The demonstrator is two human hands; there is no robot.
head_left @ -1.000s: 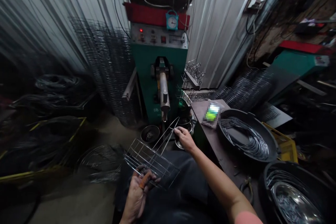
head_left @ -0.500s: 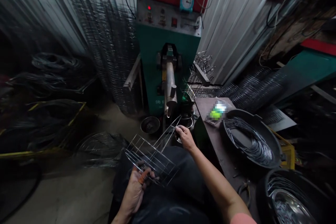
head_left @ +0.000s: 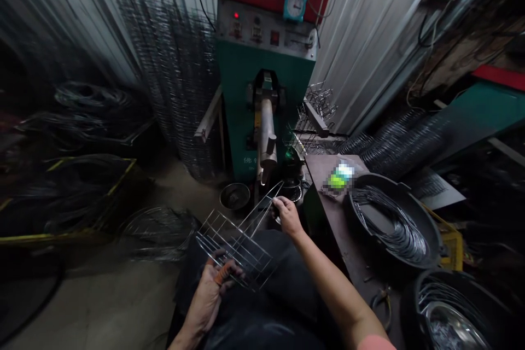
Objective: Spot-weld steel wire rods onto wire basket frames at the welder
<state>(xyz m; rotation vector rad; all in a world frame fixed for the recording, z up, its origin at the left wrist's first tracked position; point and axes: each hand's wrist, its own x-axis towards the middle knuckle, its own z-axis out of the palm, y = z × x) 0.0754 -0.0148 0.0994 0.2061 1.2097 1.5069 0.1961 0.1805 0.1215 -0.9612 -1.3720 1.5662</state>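
Low in front of me, my left hand [head_left: 217, 284] is closed around the near edge of a wire rack [head_left: 238, 241], a grid of thin metal rods held tilted above my lap. Orange wrapping shows on some of its fingers. My right hand [head_left: 287, 213] pinches a long bent wire [head_left: 259, 206] that runs from the grid toward the machine and narrows to a point at its far end. Just beyond that tip is the metal arm [head_left: 267, 131] of a green machine [head_left: 233, 82]; the wire looks apart from it. The fingertips of my right hand partly hide the wire.
At right, a bench [head_left: 328, 219] holds a black basin [head_left: 435, 246] of wire rings, a second basin [head_left: 410, 311] with a metal bowl, and pliers [head_left: 384, 301]. A small bowl [head_left: 234, 197] sits below the machine. Stacked wire grids [head_left: 164, 65] lean at left.
The view has shifted slightly, moving the machine and bench a little to the right in the picture. Both hands keep their hold on the rack and its wire, nearly unmoved.
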